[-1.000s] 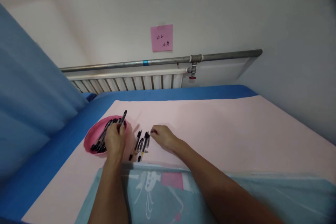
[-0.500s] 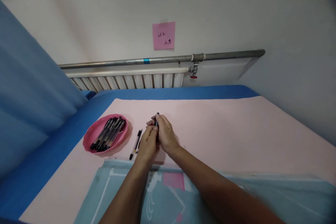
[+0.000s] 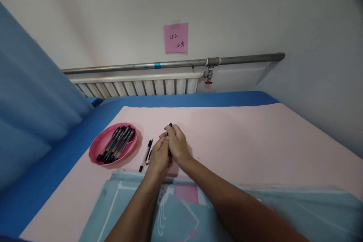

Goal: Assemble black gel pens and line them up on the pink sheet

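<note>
Both hands meet over the pink sheet, closed around one slim black pen [image 3: 170,124]. Only the pen's dark upper end shows above the fingers; the rest is hidden in the grip. My left hand [image 3: 159,155] is lower and to the left, its fingers wrapped at the pen's lower part. My right hand [image 3: 179,146] grips higher, with thumb and fingers near the top end. Just left of my left hand lies a clear-barrelled pen [image 3: 145,155] with black ends, its thin point facing away. Beside it are small dark pieces, partly covered by my left hand.
A pink scalloped dish [image 3: 94,146] with several black pens [image 3: 117,145] stands on the left of the pink sheet [image 3: 232,140]. Blue patterned cloth [image 3: 119,196] lies along the near edge. Behind the table are a radiator [image 3: 147,85] and pipe; a blue curtain [image 3: 34,83] hangs left.
The fingers of my right hand have shifted slightly over the pen, covering more of its barrel. Both hands stay in nearly the same place, and the dish and loose pen have not moved.
</note>
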`<move>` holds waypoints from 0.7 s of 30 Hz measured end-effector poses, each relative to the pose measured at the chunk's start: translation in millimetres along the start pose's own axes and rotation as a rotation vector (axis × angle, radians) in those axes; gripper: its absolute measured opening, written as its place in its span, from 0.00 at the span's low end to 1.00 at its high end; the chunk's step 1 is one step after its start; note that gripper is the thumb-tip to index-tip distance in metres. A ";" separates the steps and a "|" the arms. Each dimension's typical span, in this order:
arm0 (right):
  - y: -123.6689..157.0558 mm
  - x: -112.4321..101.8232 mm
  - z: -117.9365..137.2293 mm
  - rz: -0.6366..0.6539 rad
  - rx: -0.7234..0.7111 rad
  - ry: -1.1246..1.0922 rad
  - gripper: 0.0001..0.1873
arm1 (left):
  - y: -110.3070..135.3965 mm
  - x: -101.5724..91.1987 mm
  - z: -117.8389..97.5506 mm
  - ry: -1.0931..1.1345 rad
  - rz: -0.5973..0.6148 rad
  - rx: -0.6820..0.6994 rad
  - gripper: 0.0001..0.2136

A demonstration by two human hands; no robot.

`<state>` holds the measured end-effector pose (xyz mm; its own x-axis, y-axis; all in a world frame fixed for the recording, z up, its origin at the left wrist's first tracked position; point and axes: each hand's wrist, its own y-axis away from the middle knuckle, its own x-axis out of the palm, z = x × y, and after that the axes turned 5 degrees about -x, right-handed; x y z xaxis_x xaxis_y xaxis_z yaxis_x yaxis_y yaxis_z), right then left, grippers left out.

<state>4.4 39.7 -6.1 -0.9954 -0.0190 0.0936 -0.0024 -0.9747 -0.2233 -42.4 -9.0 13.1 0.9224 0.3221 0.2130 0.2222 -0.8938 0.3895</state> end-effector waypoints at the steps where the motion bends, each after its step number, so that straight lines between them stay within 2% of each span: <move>1: 0.0 -0.1 0.1 -0.003 0.001 0.000 0.11 | -0.3 -0.2 0.3 -0.011 0.015 0.000 0.12; 9: -13.4 -4.7 -4.5 0.009 0.053 -0.085 0.11 | -6.7 -4.0 2.2 -0.128 0.104 -0.001 0.11; 13: -35.0 -22.6 -0.1 -0.128 0.084 -0.169 0.10 | -10.4 -8.5 7.0 -0.289 0.163 0.041 0.13; 16: -46.8 -37.3 3.1 -0.200 0.097 -0.214 0.11 | -13.2 -14.2 7.3 -0.302 0.133 0.088 0.15; 18: -46.9 -40.4 3.6 -0.145 0.110 -0.195 0.09 | -15.5 -18.4 6.0 -0.298 0.060 0.144 0.16; 21: -36.3 -32.3 2.3 0.099 0.089 -0.082 0.06 | -18.1 -23.1 4.7 -0.327 -0.028 0.258 0.16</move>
<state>36.9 75.3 1.3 -0.9793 -0.1302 0.1553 0.1071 -0.9831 -0.1486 -66.3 -1.7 -3.1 0.9574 0.2682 -0.1067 0.2818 -0.9485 0.1448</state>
